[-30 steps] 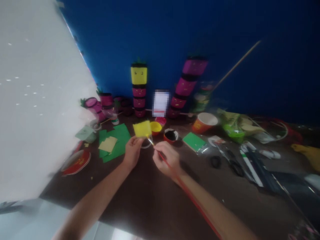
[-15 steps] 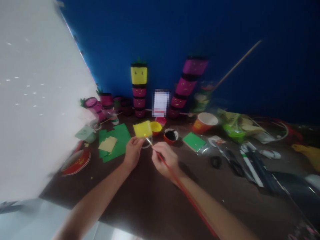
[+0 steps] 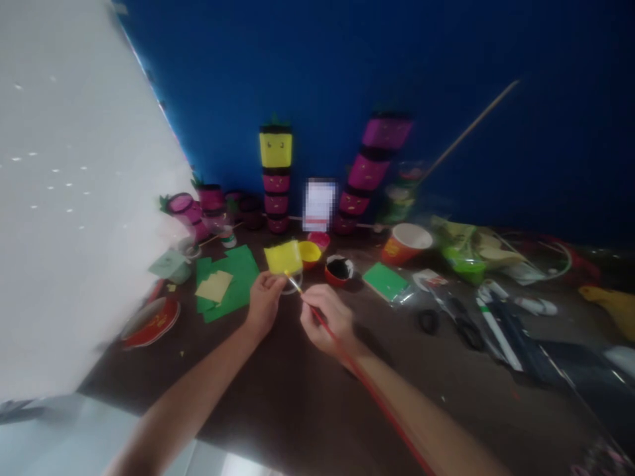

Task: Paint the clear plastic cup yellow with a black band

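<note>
A paper cup (image 3: 282,255), its side painted yellow, has a pale curved rim facing me. My left hand (image 3: 265,297) is closed on the cup's lower left edge with thumb and fingertips. In my right hand (image 3: 327,317) is a paintbrush (image 3: 322,318) with a long red handle running back along my forearm. Its yellow-tipped bristles touch or nearly touch the cup's lower edge; I cannot tell which. Just behind the cup are a small container of yellow paint (image 3: 309,252) and a pink container (image 3: 318,240). To the right, a red container (image 3: 338,271) holds black paint.
Green paper (image 3: 238,264) lies left, with beige scraps on it. A yellow-topped stack of painted cups (image 3: 276,149) and a leaning magenta stack (image 3: 368,173) stand behind. Right are a red paper cup (image 3: 411,242), a green pad (image 3: 385,281), scissors (image 3: 464,324) and pens.
The brush tip has moved slightly left and down along the cup's lower edge. My left hand and the cup have stayed in nearly the same place.
</note>
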A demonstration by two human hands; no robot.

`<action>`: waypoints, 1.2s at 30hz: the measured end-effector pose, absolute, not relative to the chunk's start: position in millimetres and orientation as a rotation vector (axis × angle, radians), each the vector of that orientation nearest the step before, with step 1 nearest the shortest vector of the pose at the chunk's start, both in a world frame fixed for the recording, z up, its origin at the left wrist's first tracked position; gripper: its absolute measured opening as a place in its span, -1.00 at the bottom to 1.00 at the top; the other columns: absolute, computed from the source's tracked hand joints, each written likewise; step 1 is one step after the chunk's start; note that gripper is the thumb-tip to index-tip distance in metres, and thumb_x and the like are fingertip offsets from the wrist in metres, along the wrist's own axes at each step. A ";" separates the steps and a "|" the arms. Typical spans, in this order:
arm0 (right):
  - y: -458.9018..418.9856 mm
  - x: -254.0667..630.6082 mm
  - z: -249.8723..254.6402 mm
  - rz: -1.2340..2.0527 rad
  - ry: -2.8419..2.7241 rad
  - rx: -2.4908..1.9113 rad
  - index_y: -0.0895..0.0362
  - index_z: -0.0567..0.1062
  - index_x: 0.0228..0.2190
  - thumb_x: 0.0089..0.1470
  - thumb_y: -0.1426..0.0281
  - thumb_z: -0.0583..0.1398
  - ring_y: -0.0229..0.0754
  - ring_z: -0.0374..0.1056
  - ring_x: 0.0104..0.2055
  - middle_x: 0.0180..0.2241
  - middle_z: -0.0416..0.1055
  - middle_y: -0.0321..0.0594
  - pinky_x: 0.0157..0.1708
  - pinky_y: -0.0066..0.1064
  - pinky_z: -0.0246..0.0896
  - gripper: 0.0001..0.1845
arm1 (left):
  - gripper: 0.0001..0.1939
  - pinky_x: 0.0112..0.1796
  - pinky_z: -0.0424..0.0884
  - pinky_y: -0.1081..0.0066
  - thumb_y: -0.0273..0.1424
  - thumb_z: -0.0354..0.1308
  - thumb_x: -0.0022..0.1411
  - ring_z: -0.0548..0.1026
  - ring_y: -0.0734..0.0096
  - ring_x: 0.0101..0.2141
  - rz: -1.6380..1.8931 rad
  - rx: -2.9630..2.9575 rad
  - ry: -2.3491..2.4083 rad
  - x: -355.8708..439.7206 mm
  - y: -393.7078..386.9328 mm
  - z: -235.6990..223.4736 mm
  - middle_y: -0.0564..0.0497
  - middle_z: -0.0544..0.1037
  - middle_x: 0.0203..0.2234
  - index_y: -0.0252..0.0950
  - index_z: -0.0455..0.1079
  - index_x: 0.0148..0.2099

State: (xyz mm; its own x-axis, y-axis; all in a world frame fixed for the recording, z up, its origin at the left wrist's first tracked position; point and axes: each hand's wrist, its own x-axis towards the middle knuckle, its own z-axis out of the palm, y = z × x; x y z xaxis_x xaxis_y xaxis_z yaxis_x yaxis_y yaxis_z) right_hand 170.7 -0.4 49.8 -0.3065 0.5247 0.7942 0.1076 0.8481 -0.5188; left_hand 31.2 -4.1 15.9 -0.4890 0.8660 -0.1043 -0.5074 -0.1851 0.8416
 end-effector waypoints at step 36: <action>-4.2 171.4 57.2 0.417 -1.804 -0.622 0.10 0.51 -0.31 -0.04 0.59 0.18 -0.27 0.43 -0.37 -0.37 0.47 -0.20 -0.33 -0.46 0.41 -0.77 | -0.65 -0.32 0.28 0.48 -0.34 0.38 -0.20 0.43 0.57 -0.48 1.795 0.536 1.131 32.9 -5.6 22.0 0.16 0.45 -0.56 -0.29 0.27 -0.42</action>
State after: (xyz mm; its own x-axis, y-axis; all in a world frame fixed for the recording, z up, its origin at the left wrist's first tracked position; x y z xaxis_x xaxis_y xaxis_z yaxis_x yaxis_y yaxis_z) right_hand 171.4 -4.2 57.2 -0.2337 0.6022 0.7634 0.2055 0.7980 -0.5666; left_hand 32.9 -5.6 22.0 -0.4837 0.8690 -0.1042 -0.4691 -0.1569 0.8691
